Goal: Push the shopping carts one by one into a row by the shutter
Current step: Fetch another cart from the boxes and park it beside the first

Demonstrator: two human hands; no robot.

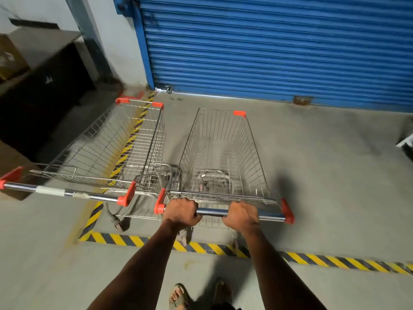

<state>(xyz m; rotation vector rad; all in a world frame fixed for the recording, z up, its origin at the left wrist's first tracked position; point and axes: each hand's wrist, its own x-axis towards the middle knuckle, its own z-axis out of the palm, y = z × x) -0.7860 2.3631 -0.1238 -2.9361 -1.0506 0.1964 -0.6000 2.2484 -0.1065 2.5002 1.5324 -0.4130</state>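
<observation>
Both hands, left hand (182,212) and right hand (241,215), have fingers wrapped on the chrome handlebar (212,212) of the wire-mesh shopping cart (221,153); empty, it should roll lightly, steered from there.

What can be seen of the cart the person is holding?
The cart is an empty basket of silvery wire with orange corner caps, narrowing toward the blue shutter. Its metal handle bar has orange end pieces. The left hand and right hand both grip the bar. It stands upright on the grey floor, right of a second cart, past the striped floor line.
</observation>
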